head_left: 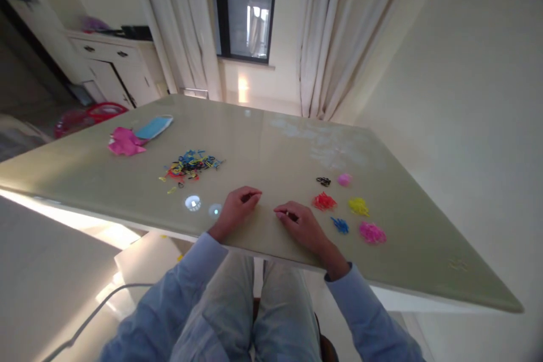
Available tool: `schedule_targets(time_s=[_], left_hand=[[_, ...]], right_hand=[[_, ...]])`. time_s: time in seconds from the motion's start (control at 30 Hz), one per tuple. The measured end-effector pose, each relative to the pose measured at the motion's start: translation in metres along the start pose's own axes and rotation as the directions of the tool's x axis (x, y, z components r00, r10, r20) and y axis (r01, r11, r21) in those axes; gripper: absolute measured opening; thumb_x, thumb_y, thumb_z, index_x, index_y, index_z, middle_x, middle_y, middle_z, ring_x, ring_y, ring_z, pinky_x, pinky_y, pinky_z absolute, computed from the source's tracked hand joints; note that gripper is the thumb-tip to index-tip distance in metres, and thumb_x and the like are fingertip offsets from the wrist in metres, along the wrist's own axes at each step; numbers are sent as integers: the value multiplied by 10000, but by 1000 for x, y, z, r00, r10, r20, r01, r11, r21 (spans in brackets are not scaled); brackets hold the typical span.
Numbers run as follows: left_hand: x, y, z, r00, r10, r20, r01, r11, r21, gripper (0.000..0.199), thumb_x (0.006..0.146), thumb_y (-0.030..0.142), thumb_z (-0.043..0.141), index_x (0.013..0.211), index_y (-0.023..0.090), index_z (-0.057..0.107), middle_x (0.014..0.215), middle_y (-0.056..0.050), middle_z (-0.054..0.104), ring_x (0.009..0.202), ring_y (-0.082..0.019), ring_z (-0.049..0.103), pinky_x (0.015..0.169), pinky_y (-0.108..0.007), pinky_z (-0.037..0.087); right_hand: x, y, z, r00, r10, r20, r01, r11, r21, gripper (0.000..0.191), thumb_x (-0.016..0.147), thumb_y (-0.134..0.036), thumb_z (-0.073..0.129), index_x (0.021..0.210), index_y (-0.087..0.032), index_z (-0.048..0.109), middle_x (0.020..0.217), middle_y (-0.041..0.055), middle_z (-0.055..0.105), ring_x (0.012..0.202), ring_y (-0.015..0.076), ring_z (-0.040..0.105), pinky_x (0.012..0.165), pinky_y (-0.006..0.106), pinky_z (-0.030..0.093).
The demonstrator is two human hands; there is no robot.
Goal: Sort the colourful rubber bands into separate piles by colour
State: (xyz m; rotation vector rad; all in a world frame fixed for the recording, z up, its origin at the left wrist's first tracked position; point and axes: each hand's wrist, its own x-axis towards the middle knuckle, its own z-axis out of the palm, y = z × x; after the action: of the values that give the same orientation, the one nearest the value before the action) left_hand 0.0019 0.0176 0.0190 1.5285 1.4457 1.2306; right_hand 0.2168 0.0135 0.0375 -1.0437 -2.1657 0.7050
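My left hand (pixel 240 207) rests on the tabletop near its front edge, thumb and fingertips pinched together. My right hand (pixel 302 224) lies just to its right in a similar pinch, with a gap between the two. Anything between the fingers is too small or hidden to make out. Beyond my left hand, to the left, spreads a mixed pile of small coloured clip-like pieces (pixel 192 164). Right of my right hand sit sorted heaps: black pieces (pixel 323 181), red pieces (pixel 324 201), blue pieces (pixel 340 225), yellow pieces (pixel 358 206), and bright pink pieces (pixel 373 232). A paler pink heap (pixel 344 180) stands behind them.
The glossy table (pixel 263 141) reflects light. At its far left lie a crumpled pink cloth or wrapper (pixel 126 142) and a blue face mask (pixel 154 127). A white cabinet (pixel 114 70) and a red plastic object (pixel 91 116) stand beyond. Curtains (pixel 328 34) flank a window; a wall (pixel 479 113) is at right.
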Motion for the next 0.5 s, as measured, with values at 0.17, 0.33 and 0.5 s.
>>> schedule_targets(time_s=[0.17,0.33,0.5], left_hand=[[15,-13,-34,995,-59,-83,55,997,-52,352,775,443,603,926,148,719,618,-7,617,527,-133,533,509,-247,427],[45,-27,-103,945,131,-301,60,833,550,329,814,277,515,1029,150,728,993,-97,671,686,-167,585,727,-318,484],[75,-32,-154,980,75,-185,100,621,778,317,845,291,520,1051,193,739,1096,-129,616,892,-237,608,813,-338,477]], right_hand=[[-3,13,7,1000,-8,8,8,999,-39,187,933,-260,538,952,-191,710,865,54,711,758,163,629,701,278,475],[-12,8,6,998,-42,55,46,996,-76,192,946,-242,509,962,-196,695,863,54,694,776,175,633,720,293,487],[-11,5,9,997,-50,55,55,993,-106,202,953,-252,491,952,-210,689,871,62,695,789,195,642,732,317,506]])
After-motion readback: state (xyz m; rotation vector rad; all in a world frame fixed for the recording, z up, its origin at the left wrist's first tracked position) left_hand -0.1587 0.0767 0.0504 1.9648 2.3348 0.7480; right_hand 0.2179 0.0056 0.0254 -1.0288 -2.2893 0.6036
